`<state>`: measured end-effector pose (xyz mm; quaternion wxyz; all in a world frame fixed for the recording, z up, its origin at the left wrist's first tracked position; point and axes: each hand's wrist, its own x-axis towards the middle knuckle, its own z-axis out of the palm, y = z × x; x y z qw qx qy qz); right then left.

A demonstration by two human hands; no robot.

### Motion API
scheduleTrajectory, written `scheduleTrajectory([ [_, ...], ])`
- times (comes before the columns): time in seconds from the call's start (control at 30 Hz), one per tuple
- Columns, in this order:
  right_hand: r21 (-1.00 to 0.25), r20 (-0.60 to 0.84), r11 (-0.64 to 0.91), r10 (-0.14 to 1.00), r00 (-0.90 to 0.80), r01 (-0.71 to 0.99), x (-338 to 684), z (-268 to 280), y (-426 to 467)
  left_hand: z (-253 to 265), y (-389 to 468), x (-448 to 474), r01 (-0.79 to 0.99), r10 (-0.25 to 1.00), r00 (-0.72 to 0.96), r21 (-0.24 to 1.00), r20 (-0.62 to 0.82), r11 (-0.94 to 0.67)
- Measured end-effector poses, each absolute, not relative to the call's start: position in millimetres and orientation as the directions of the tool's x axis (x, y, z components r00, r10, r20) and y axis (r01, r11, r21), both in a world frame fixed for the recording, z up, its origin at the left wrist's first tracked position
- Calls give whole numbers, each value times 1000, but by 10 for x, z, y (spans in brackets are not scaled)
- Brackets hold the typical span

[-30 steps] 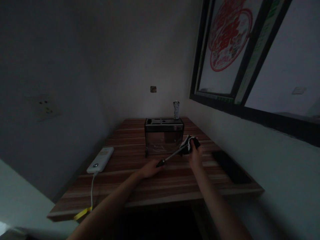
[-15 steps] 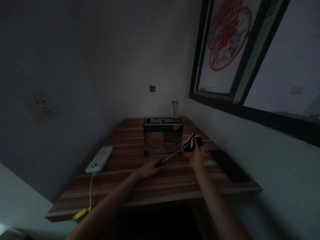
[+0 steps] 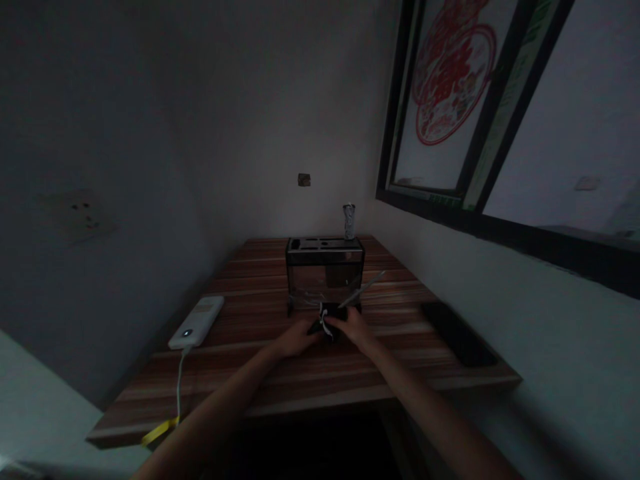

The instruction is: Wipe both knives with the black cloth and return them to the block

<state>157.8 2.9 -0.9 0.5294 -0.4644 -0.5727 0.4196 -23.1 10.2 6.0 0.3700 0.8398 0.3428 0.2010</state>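
A dim corner, grey walls meeting behind a striped wooden table [image 3: 310,373]. Both hands meet at its middle, just in front of a clear box [image 3: 325,277]; the right hand [image 3: 353,327] has its fingers closed round a dark cloth [image 3: 329,327] bunched against a thin rod [image 3: 361,291], and the left hand [image 3: 295,339] is curled at the rod's near end, though in this light I cannot tell how tightly it grips. The rod rises from the hands up and to the right, its pale tip crossing the box's front right corner; the cloth sits low on it, between the two hands, with a white edge or string showing.

In my judgement the rod is light and stiff, best held at the near end, where the left hand is; the cloth is soft and limp, so it wants pinching round the shaft or it would slip.

Outward: a white power bank [image 3: 197,322] lies to the left, its cable [image 3: 179,393] running off the near edge to a yellow tag; a flat dark slab [image 3: 459,332] lies to the right; a small can [image 3: 349,221] stands behind the box; a window [image 3: 500,100] with a red paper-cut fills the right wall.
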Motion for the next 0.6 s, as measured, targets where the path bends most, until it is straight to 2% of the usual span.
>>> scheduleTrajectory([
  [0.2, -972, 203, 208, 977, -59, 111, 1566, 13, 13, 65, 91, -250, 411, 721, 679, 745, 134, -525],
  [0.43, -977, 200, 201, 980, -20, 69, 1577, 21, 19, 77, 90, -270, 332, 688, 698, 760, 199, -558],
  [0.6, -972, 230, 231, 973, -34, 51, 1581, 19, 26, -53, 153, -276, 340, 714, 662, 756, 230, -559],
])
